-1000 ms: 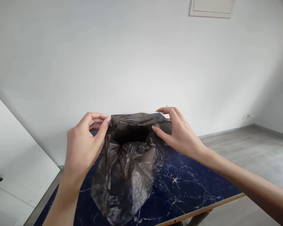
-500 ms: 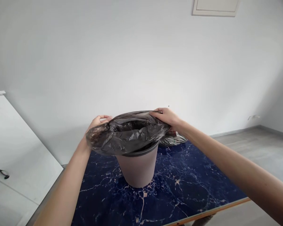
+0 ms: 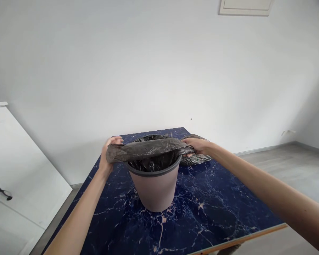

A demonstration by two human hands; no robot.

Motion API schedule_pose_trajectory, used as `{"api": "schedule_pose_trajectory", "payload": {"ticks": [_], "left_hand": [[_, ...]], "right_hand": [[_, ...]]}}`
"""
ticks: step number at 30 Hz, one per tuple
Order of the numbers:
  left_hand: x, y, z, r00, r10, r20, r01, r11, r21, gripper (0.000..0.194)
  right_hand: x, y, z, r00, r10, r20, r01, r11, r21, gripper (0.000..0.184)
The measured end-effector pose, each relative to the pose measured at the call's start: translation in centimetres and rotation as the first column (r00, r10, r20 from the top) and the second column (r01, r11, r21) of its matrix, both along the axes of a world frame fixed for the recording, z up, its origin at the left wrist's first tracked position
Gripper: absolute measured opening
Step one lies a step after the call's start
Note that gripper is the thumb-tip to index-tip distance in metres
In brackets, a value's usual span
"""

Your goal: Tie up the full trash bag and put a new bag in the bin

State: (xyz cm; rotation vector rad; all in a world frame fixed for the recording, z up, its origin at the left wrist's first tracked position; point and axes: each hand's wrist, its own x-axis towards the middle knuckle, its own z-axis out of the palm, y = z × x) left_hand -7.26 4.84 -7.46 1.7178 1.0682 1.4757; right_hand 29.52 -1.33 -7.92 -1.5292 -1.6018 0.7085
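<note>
A black trash bag (image 3: pixel 151 148) lines a pale mauve bin (image 3: pixel 155 191) with a dark grey rim. Its near edge is stretched as a band across the mouth, a little above the rim. My left hand (image 3: pixel 108 153) grips the band's left end, fingertips curled up behind the thin plastic and partly hidden by it. At the right side of the rim, my right hand (image 3: pixel 198 145) is closed on the other end of the band. The rest of the bag hangs crumpled inside the bin.
The bin stands on a blue marble-patterned table (image 3: pixel 199 219) with a wooden edge. Behind my right hand lies another dark, shiny plastic bundle (image 3: pixel 192 160). A white cabinet (image 3: pixel 21 170) is at left, and a pale wall (image 3: pixel 149 71) rises behind.
The bag's wide opening, which covered the rim, is now gathered into a narrow band. My right hand has moved down; the front rim and the bag's inside now show.
</note>
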Motion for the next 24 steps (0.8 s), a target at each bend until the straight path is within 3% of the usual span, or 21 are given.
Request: {"api": "schedule_pose_trajectory", "payload": {"ticks": [3, 6, 9, 12, 14, 16, 19, 24], "left_hand": [[-0.3, -2.1, 2.5, 0.997, 0.023, 0.069, -0.033, 0.987, 0.155, 0.039], [-1.2, -5.0, 3.8, 0.992, -0.088, -0.092, 0.11, 0.955, 0.277, 0.053], [-1.9, -7.6, 3.5, 0.927, 0.006, -0.376, 0.16, 0.898, 0.41, 0.048], [-2.0, -9.1, 2.7, 0.863, 0.194, -0.467, 0.125, 0.813, 0.569, 0.046], [-1.8, -9.6, 2.3, 0.854, 0.246, -0.459, 0.133, 0.749, 0.649, 0.034], [-1.7, -10.0, 2.1, 0.859, 0.241, -0.451, 0.177, 0.688, 0.704, 0.024], [-1.7, -10.7, 2.0, 0.877, 0.198, -0.438, 0.228, 0.631, 0.742, 0.023], [-1.7, -12.6, 1.6, 0.896, 0.13, -0.425, 0.245, 0.652, 0.718, 0.025]], "right_hand": [[0.9, -1.9, 1.5, 1.0, -0.015, -0.013, 0.016, 0.997, 0.075, 0.028], [1.0, -4.8, 2.9, 0.999, 0.028, -0.018, -0.022, 0.96, 0.28, 0.045], [0.5, -7.9, 3.1, 0.964, 0.14, 0.228, -0.232, 0.863, 0.45, 0.045], [-0.3, -9.6, 2.2, 0.883, 0.062, 0.465, -0.311, 0.82, 0.481, 0.043], [-0.8, -9.9, 1.6, 0.843, -0.02, 0.538, -0.309, 0.8, 0.514, 0.04], [-1.2, -9.6, 1.2, 0.822, -0.081, 0.563, -0.303, 0.776, 0.554, 0.033], [-1.4, -9.2, 1.0, 0.825, -0.145, 0.546, -0.271, 0.747, 0.607, 0.017], [-1.2, -10.0, 0.8, 0.853, -0.181, 0.49, -0.265, 0.659, 0.704, 0.007]]}}
